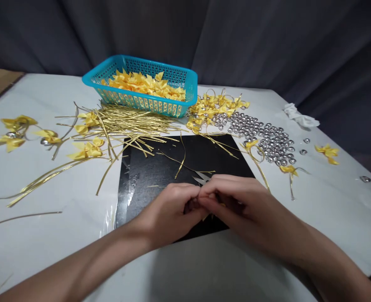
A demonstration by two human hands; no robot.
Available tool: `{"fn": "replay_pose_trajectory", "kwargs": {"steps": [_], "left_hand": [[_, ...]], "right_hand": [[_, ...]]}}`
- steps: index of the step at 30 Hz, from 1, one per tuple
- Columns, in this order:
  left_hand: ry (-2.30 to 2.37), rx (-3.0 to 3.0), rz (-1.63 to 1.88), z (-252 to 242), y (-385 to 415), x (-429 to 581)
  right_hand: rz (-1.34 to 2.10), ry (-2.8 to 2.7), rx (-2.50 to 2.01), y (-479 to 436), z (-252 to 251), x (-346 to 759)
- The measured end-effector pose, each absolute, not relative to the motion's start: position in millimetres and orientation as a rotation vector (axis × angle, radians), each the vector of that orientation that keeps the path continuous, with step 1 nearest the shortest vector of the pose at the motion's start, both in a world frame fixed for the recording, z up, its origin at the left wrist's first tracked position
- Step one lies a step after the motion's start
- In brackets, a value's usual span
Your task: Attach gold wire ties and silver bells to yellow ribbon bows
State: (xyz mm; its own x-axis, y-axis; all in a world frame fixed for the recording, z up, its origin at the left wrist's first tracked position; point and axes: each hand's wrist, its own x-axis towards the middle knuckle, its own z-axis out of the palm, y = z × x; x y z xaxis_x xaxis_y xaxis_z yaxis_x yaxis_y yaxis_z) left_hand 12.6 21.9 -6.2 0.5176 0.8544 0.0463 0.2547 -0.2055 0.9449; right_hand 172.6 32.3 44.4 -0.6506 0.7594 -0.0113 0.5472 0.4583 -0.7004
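Observation:
My left hand and my right hand meet over the black mat, fingertips pinched together. Whatever they grip is mostly hidden by the fingers. Small yellow bits show beneath my right hand, perhaps part of a ribbon flower. Just past the fingertips stick out the pointed blades of scissors; their handles are out of sight, and I cannot tell whether they are held or lying on the mat. A thin gold cord lies on the mat beyond the blades.
A blue basket of yellow ribbon pieces stands at the back. Before it lies a pile of gold cords. Silver bells are heaped to the right, beside yellow flowers with cords. More flowers lie left; a white crumpled cloth lies far right.

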Motion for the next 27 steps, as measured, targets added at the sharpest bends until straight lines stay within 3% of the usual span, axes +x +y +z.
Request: {"fn": "replay_pose_trajectory", "kwargs": {"steps": [9,16,27], "left_hand": [[0.991,1.631,0.736,-6,19,14],[1.113,1.256,0.853,-1,24,12],[1.156,1.001,1.004,2,24,7]], "right_hand": [[1.257,-1.894,-1.489,37,38,168],[1.223,-1.742,-1.511,39,42,168],[0.403,-2.262,-1.225,29,29,176]]}}
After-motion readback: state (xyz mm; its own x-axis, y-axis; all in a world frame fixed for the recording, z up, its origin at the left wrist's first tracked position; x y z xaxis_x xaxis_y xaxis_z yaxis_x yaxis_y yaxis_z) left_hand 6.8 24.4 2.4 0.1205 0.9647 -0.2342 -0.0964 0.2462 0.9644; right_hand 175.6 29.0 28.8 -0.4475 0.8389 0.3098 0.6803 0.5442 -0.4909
